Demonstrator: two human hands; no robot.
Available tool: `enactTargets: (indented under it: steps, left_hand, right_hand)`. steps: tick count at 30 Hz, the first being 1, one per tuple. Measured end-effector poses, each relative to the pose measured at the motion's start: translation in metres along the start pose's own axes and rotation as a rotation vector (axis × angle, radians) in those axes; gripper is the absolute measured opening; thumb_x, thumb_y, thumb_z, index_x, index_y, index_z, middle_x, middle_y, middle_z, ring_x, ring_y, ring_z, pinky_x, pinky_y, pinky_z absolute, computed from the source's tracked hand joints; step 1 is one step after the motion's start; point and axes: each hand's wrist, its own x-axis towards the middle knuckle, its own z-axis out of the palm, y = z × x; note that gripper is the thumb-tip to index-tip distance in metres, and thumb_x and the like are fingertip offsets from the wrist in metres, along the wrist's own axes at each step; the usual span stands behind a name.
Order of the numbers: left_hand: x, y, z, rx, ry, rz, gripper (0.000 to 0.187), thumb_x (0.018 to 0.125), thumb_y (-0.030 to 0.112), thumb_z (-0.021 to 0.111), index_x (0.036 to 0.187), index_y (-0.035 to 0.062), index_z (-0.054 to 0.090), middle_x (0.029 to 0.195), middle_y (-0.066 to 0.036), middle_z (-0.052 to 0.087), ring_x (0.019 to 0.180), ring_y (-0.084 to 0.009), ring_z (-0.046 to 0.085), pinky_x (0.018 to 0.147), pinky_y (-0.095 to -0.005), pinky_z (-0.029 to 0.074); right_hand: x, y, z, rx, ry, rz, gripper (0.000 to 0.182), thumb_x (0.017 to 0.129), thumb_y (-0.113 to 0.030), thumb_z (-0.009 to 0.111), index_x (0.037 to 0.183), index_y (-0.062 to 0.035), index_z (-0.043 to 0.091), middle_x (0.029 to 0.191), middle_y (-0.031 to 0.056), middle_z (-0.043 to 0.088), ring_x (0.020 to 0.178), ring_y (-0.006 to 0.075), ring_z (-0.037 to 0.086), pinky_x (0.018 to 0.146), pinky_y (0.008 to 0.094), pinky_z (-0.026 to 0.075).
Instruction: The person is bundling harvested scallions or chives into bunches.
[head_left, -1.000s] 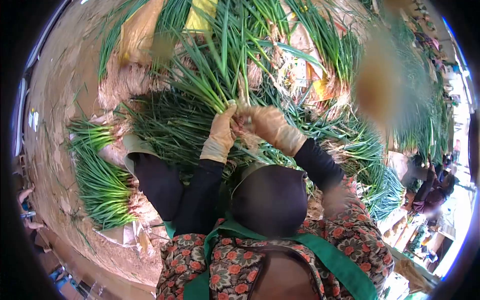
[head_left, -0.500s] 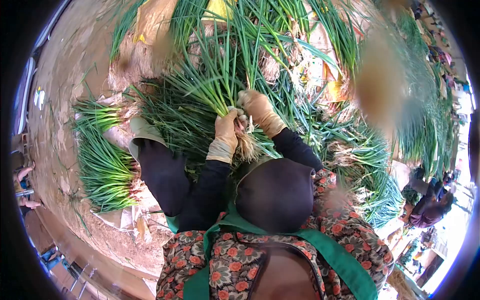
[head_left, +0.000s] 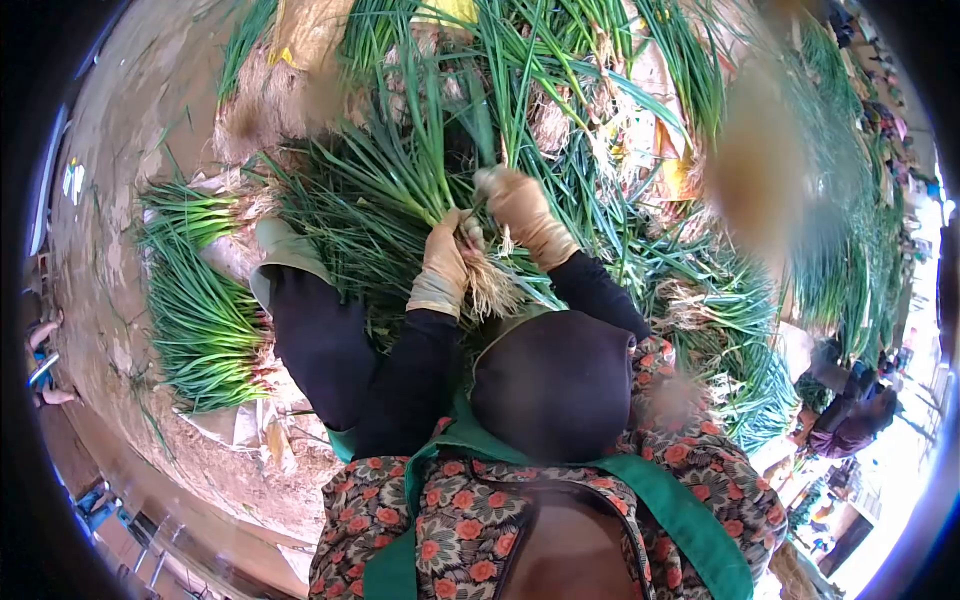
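Note:
My left hand [head_left: 446, 262], in a pale work glove, is closed around a bunch of green onions [head_left: 415, 185]. The long leaves fan up and away, while the stringy roots [head_left: 492, 286] stick out below the fist toward my lap. Just right of the bunch is my right hand [head_left: 522, 208], gloved too, its fingers curled and slightly smeared by motion. Whatever those fingers pinch cannot be made out. A single white onion end [head_left: 506, 242] shows below the right hand. Loose green onions [head_left: 365, 235] lie in a heap beneath both hands.
Sorted onion bundles [head_left: 205, 330] lie at the left on sacking. More root-on bunches [head_left: 265, 115] stand along the far side, near a yellow sack [head_left: 445, 12]. Further piles [head_left: 735, 320] spread to the right. Another person [head_left: 855, 415] sits at the far right. Blurry spots cover parts of the view.
My right hand has moved slightly away from the bunch, opening a small gap between the hands. My left hand still grips the onions, shifted slightly left and down.

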Motion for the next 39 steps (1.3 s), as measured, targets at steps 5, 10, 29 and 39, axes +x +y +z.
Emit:
enactTargets:
  steps: [5, 10, 29, 39]
  left_hand:
    - [-0.005, -0.003, -0.004, 0.259, 0.038, 0.154, 0.015, 0.086, 0.019, 0.061, 0.093, 0.0062, 0.057, 0.085, -0.010, 0.066, 0.044, -0.0112, 0.049, 0.037, -0.0257, 0.042]
    - [0.000, -0.006, -0.003, 0.246, -0.035, 0.100, 0.016, 0.084, 0.010, 0.061, 0.099, 0.0055, 0.059, 0.086, -0.008, 0.066, 0.054, -0.0111, 0.056, 0.040, -0.0238, 0.044]
    - [-0.038, 0.027, 0.045, 0.020, -0.162, 0.374, 0.017, 0.087, 0.017, 0.059, 0.102, 0.0119, 0.053, 0.068, 0.000, 0.052, 0.048, -0.0106, 0.045, 0.045, -0.0241, 0.041]
    - [-0.014, 0.011, 0.029, 0.140, -0.073, 0.181, 0.020, 0.086, 0.014, 0.060, 0.105, 0.0081, 0.058, 0.075, 0.000, 0.058, 0.061, -0.0123, 0.055, 0.051, -0.0268, 0.043]
  right_hand:
    - [0.009, 0.050, -0.071, 0.682, 0.103, 0.614, 0.032, 0.091, -0.033, 0.050, 0.076, -0.0080, 0.062, 0.056, 0.0024, 0.058, 0.044, 0.0107, 0.051, 0.041, 0.0228, 0.040]
    - [-0.008, 0.076, -0.034, 0.709, -0.197, 0.710, 0.024, 0.084, -0.026, 0.061, 0.091, -0.0034, 0.059, 0.065, 0.0029, 0.060, 0.051, 0.0119, 0.052, 0.049, 0.0253, 0.043]
    - [-0.042, 0.050, 0.003, -0.010, -1.006, -0.237, 0.023, 0.084, -0.020, 0.056, 0.091, 0.0010, 0.060, 0.083, 0.0185, 0.062, 0.080, 0.0311, 0.059, 0.069, 0.0378, 0.047]
    - [0.108, 0.040, -0.044, -0.198, -0.104, 0.392, 0.036, 0.086, -0.039, 0.053, 0.092, -0.0039, 0.059, 0.089, 0.0201, 0.063, 0.089, 0.0355, 0.060, 0.076, 0.0422, 0.047]
